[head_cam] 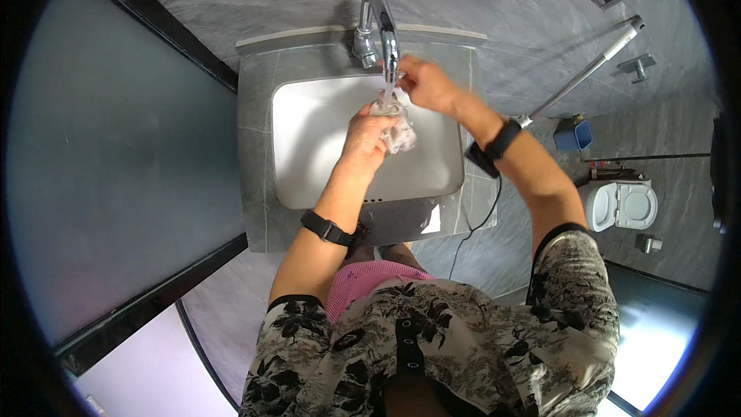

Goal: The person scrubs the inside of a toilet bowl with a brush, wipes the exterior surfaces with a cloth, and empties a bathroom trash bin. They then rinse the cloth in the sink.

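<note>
My left hand (366, 134) grips a wet, crumpled whitish cloth (399, 136) over the white sink basin (312, 156). Water (387, 92) runs down from the chrome gooseneck faucet (390, 40) onto the top of the cloth. Just right of the spout, my right hand (427, 84) is raised with its fingers bent. Its fingertips are slightly blurred and partly behind the spout, so whether they touch or hold anything cannot be told.
A grey stone-look counter (255, 156) surrounds the basin. A dark device (481, 160) with a black cable rests at the counter's right edge. Farther right are a white-handled pole (579, 78) against the wall, a blue bin (573, 135) and a toilet (635, 206). A glass panel (133, 150) stands left.
</note>
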`<state>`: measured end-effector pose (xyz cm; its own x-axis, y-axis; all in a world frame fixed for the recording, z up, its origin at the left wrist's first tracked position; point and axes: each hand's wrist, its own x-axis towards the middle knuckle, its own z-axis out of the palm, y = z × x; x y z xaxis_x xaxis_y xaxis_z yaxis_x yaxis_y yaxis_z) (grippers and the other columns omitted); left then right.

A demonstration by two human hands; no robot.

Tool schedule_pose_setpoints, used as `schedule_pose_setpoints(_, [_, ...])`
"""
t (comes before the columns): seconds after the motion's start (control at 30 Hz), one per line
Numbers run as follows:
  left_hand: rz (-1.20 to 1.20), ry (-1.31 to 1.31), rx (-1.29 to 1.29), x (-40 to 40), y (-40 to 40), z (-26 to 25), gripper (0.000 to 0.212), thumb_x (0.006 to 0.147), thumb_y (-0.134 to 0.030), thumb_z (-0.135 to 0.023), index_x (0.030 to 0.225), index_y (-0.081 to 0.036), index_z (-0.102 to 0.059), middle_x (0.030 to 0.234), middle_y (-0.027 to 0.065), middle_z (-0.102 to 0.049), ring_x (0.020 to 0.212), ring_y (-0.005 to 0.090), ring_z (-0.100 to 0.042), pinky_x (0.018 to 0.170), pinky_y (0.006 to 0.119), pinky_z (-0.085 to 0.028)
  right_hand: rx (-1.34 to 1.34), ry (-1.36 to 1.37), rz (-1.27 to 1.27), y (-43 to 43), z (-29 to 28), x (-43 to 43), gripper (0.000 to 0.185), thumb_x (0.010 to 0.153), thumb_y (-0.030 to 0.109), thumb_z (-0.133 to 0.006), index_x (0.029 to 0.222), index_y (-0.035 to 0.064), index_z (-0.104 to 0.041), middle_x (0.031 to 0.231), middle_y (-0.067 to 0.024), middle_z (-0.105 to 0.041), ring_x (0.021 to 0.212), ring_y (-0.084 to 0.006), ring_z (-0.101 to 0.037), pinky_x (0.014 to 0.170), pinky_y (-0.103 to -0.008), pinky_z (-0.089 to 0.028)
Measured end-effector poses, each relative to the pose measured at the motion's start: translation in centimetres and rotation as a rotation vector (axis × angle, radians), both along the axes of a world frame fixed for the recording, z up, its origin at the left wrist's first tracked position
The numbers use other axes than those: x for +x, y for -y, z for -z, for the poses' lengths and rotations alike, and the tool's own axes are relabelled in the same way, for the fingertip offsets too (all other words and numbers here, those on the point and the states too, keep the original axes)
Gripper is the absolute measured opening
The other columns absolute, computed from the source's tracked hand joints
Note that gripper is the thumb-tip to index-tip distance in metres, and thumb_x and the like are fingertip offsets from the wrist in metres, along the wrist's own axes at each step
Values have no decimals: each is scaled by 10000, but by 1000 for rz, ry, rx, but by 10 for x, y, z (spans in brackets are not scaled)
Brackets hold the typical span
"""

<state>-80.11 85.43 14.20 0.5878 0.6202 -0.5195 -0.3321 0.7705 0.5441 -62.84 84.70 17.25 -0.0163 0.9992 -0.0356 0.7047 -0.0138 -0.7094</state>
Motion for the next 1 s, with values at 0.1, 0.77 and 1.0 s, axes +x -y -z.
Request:
schedule_pose_setpoints(0.1, [87,-162,218,-4,-7,0,367,724,104,-547,1072,-9,-581,968,89,-630,860,203,-627,723,325,-524,-82,-374,-46,37,11,3,576,745,-31,-689,1273,152,-550,1261,-49,-493,970,-199,-585,793,-286,-516])
schedule_pose_setpoints(0.77, [29,-477,563,-122,-68,-4,320,788,-178,-690,1045,-14,-594,1003,68,-626,887,189,-615,810,352,-491,97,-822,516,89,-41,12,63,864,131,-666,866,104,-610,763,51,-581,683,-57,-490,613,-236,-429])
schedule_pose_setpoints(1.0, [334,-538,565,-134,-50,16,348,829,-196,-649,1113,-5,-584,971,73,-637,836,154,-623,616,304,-539,-165,-510,415,114,36,1,151,819,133,-695,864,55,-573,754,-1,-592,687,-123,-544,645,-282,-462])
